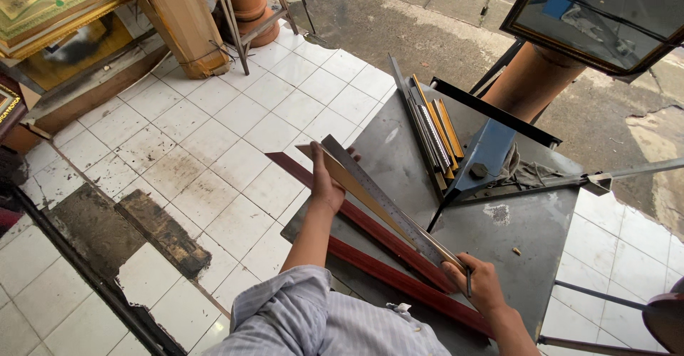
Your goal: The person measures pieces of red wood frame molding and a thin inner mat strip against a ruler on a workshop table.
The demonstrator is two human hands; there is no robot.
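The left hand (326, 185) is gripping the far end of a long pale wooden moulding strip (370, 195) under a steel ruler (388, 206), while the right hand (476, 279) is pinching a pencil (469, 282) at its near end above the grey metal table (527, 235).

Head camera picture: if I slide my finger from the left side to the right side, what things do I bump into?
Framed picture leaning at the left → dark broken patch in the white floor tiles → left hand gripping a tan strip → right hand with a pencil → blue post of the cutter on the grey table → dark framed glass at top right.
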